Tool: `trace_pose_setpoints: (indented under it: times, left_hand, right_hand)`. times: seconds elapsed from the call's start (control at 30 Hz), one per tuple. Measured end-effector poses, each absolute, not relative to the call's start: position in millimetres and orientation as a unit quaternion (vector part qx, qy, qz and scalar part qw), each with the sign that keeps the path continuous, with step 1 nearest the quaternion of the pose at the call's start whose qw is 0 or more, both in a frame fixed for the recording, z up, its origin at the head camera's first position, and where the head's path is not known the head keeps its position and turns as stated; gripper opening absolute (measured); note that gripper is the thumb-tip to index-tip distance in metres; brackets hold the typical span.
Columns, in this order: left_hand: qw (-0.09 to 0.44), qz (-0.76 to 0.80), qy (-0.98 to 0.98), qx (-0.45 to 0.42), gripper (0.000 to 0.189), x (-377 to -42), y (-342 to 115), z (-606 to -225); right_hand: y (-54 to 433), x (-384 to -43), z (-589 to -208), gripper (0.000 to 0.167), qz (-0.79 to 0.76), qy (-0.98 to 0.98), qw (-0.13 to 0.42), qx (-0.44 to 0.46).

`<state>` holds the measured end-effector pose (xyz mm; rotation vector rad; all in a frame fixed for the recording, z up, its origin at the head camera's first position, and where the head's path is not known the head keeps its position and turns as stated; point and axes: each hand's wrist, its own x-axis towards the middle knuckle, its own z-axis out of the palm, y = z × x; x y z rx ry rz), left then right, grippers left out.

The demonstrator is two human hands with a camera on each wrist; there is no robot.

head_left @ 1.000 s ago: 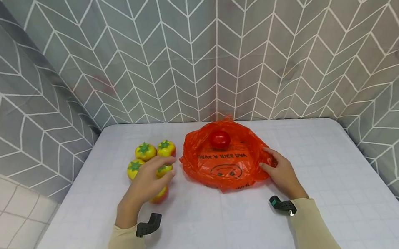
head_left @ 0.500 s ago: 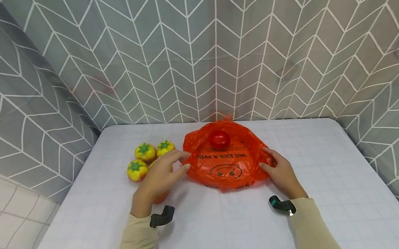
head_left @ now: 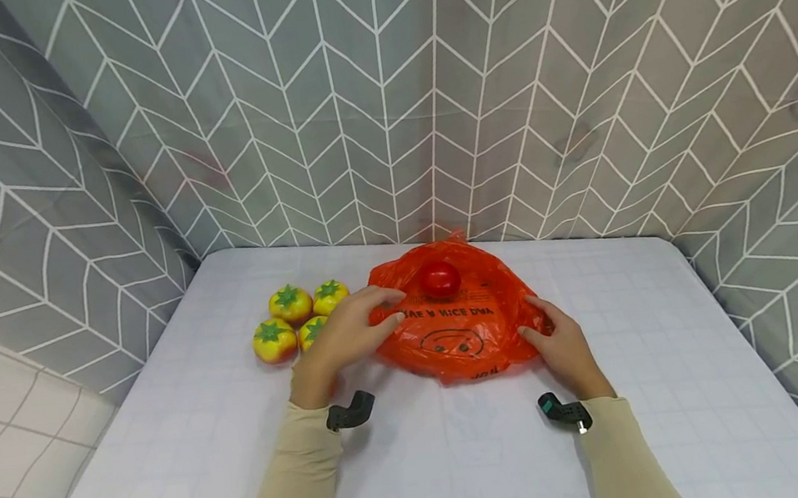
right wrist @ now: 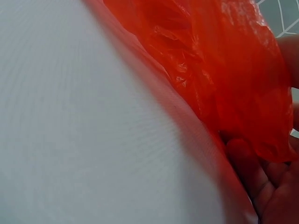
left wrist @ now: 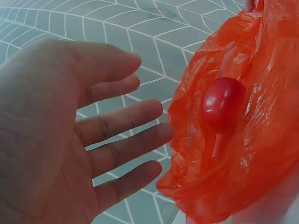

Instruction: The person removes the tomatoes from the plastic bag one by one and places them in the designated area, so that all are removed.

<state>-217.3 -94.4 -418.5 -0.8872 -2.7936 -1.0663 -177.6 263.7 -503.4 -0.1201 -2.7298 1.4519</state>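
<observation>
An orange-red plastic bag (head_left: 451, 360) with black print lies spread on the table, its mouth opened out. Inside it sits a smooth, round red fruit (head_left: 441, 279), also seen in the left wrist view as a red fruit (left wrist: 223, 105). My left hand (head_left: 345, 332) hovers over the bag's left rim, empty, its fingers extended and apart from the red fruit. At the bag's right rim, my right hand (head_left: 563, 345) holds the plastic between thumb and fingers. In the right wrist view, the bag (right wrist: 243, 84) partly covers those fingers.
Several yellow-and-red fruits with green leafy tops (head_left: 275, 340) cluster left of the bag; my left wrist partly hides one. A white cloth covers the table (head_left: 456, 452). Grey curtains with white lines (head_left: 379, 100) stand behind and at both sides.
My left hand has moved rightward from above the yellow-and-red fruits to the bag's left rim. The right hand, the bag and the red fruit have stayed in place.
</observation>
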Motion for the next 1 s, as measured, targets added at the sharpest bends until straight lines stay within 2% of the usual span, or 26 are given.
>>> trace_pose_setpoints:
  times: [0.47, 1.0]
  left_hand:
    - [-0.006, -0.316, -0.922, -0.224, 0.039, -239.0, -78.9, -418.0]
    - [-0.016, -0.269, -0.938, -0.217, 0.038, -258.1, -62.0, -419.0]
  right_hand:
    - [262.6, -176.8, -501.7, 0.062, 0.475, -0.879, 0.02, -0.042]
    - [261.9, -176.0, -500.7, 0.062, 0.475, -0.879, 0.02, -0.041]
